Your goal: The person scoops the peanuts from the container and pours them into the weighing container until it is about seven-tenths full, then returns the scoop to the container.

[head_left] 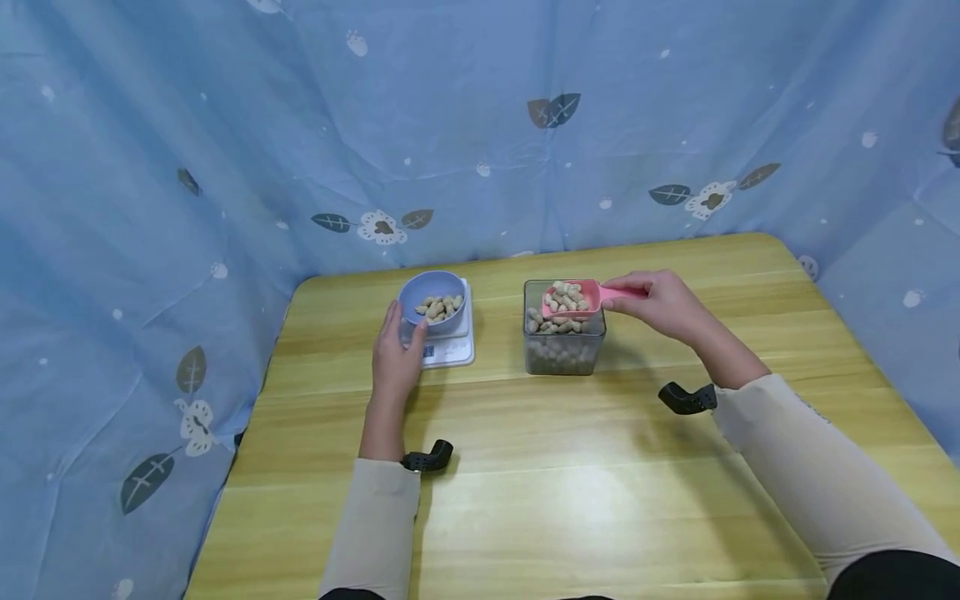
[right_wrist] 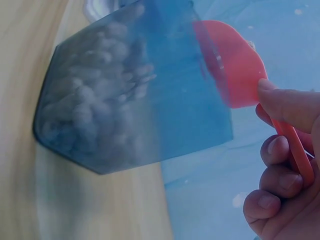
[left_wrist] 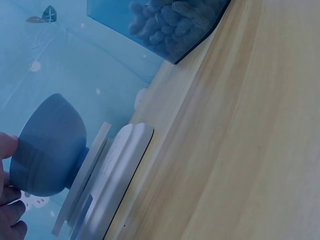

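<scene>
L hand [head_left: 395,358] steadies blue bowl [head_left: 432,302], fingers relaxed against its side; bowl on scale [head_left: 453,340]. R hand [head_left: 660,302] pinches pink scoop [head_left: 573,298] handle, peanuts heaped, over clear container [head_left: 564,340]. Best: keep scoop level, carry slow twd bowl, tip gently.

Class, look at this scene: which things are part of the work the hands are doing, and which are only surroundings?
In use:
right hand gripping pink scoop of peanuts
clear container of peanuts
left hand touching blue bowl
white scale under bowl

Surroundings:
wooden table
blue patterned cloth
</scene>
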A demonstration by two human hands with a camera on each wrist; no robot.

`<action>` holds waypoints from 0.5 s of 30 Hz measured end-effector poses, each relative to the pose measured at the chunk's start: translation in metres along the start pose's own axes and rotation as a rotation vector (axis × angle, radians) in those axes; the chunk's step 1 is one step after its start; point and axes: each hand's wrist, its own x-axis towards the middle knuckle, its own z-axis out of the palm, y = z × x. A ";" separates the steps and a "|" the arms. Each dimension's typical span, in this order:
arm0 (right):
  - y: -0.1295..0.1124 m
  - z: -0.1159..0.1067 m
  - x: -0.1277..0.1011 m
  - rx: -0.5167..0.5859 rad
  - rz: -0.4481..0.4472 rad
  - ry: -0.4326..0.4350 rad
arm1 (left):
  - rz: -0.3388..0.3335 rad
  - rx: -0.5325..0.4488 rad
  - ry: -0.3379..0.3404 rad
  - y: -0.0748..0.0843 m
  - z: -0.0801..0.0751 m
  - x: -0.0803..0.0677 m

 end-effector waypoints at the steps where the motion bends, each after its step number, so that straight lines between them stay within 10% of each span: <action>1: -0.002 0.000 0.001 -0.001 -0.002 0.008 | 0.001 -0.001 0.002 0.000 -0.001 0.000; 15: -0.076 0.039 0.060 0.061 -0.059 -0.029 | 0.004 -0.031 -0.001 0.000 0.001 0.003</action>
